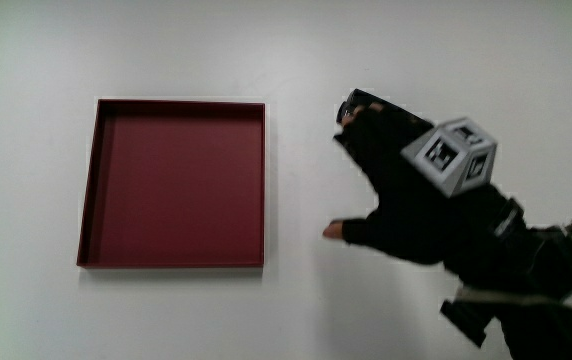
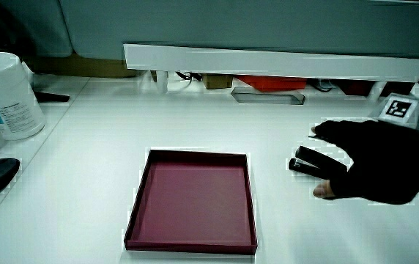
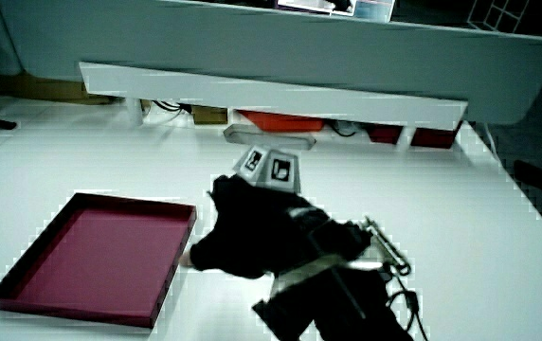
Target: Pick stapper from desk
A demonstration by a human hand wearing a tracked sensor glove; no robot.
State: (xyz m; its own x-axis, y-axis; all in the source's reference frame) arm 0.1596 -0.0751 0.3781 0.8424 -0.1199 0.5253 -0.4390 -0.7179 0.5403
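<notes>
Your black-gloved hand lies over the small black stapler on the white surface, beside the dark red square tray; fingers curl around it

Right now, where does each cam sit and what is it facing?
Main view: above the table, looking straight down on the tray, the hand over the stapler, and the forearm.
Side view: person's side, looking forward and down toward the partition; the hand covers the stapler.
Side view: likewise; the hand and forearm show, the stapler is hidden.
All three share the tray and hand.
</notes>
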